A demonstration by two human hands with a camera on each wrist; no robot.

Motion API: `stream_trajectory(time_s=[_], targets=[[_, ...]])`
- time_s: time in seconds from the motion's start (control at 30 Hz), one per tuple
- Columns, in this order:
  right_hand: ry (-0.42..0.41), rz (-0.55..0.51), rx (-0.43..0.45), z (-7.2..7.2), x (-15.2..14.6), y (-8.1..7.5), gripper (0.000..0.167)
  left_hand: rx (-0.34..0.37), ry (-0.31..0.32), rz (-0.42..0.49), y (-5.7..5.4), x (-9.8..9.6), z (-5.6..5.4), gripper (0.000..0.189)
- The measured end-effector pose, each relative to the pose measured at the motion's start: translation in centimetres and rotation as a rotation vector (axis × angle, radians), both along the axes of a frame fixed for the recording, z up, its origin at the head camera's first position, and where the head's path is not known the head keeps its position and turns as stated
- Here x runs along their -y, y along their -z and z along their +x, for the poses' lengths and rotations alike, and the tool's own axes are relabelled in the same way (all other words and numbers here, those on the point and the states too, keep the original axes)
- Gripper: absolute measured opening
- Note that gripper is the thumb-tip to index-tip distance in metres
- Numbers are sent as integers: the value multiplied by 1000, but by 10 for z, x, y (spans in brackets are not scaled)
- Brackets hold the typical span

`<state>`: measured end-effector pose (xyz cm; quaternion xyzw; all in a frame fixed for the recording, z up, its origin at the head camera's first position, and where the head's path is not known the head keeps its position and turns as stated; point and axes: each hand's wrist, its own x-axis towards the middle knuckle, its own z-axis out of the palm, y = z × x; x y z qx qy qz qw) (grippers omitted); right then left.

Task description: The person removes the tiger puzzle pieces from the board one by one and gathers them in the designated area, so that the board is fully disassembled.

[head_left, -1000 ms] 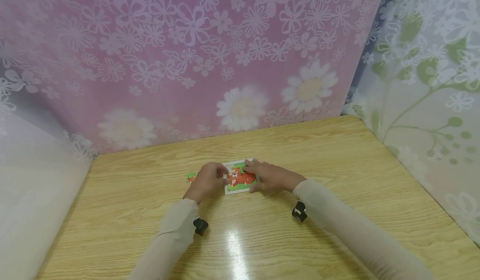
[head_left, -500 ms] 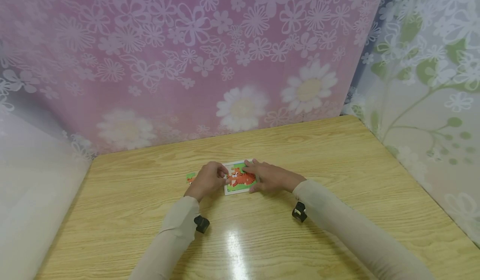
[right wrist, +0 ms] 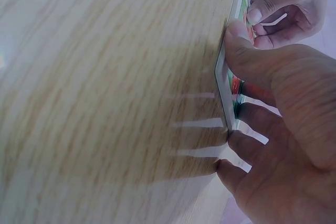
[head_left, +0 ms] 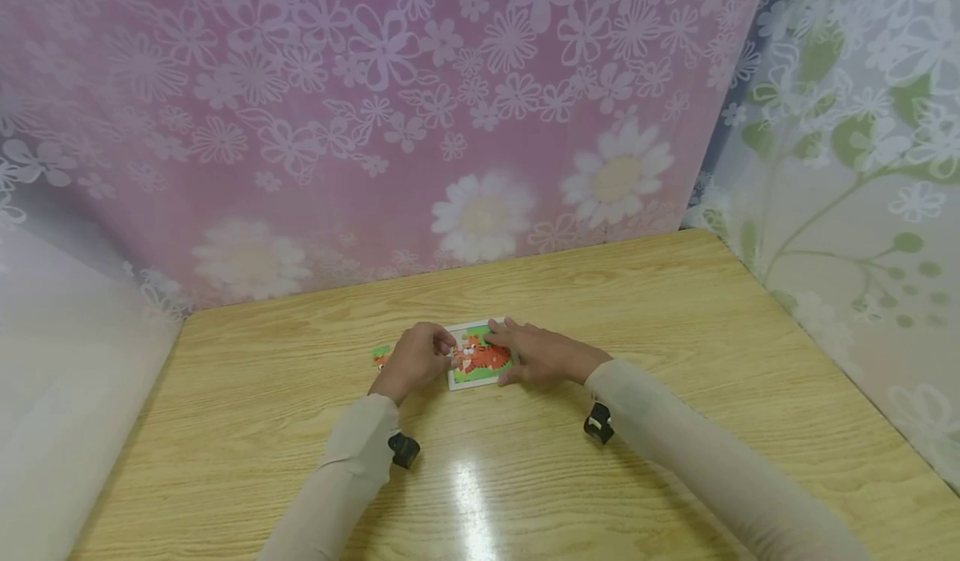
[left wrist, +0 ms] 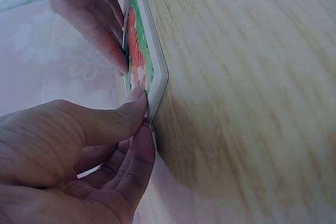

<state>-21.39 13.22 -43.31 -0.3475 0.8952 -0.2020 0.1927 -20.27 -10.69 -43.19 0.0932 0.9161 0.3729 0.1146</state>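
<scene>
A small jigsaw puzzle [head_left: 487,359] with an orange tiger on green lies in a white frame [head_left: 471,385] on the table. At its left edge my left hand [head_left: 417,361] pinches a puzzle piece [head_left: 456,353] between thumb and fingertips; the fingers mostly cover it. My right hand [head_left: 546,354] rests spread over the right side. In the right wrist view its thumb [right wrist: 239,35] presses the near rim, two fingers touch the picture, and the others reach the far edge and tabletop. Left of the left hand lies a loose puzzle piece [head_left: 382,355], partly hidden by that hand.
The wooden table [head_left: 637,311] stretches around the puzzle on all sides. A pink flowered curtain [head_left: 337,127] stands along its back edge, with patterned cloth at the left and right sides. Black camera mounts [head_left: 404,451] sit on both wrists.
The left fingers shift very slightly at the puzzle's left edge, with the pinched piece among them. The right hand and the frame stay in place.
</scene>
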Motion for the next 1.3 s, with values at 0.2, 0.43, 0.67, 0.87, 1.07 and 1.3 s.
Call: stream_trajectory(time_s=[0.2, 0.43, 0.67, 0.87, 1.07, 1.3], targets=[[-1, -8, 12, -1, 0, 0, 76, -25, -7, 9, -1, 0, 3, 19], [5, -14, 14, -1, 0, 1, 76, -48, -28, 40, 2, 1, 4, 18], [10, -18, 25, 0, 0, 0, 76, -59, -66, 69, 5, 2, 4, 11], [7, -20, 32, 0, 1, -2, 77, -58, -92, 111, 5, 2, 4, 5], [8, -19, 31, 0, 1, -2, 76, -49, -118, 143, 8, 2, 3, 5], [5, -15, 29, 0, 0, -3, 76, -65, -150, 190, 5, 5, 4, 6]])
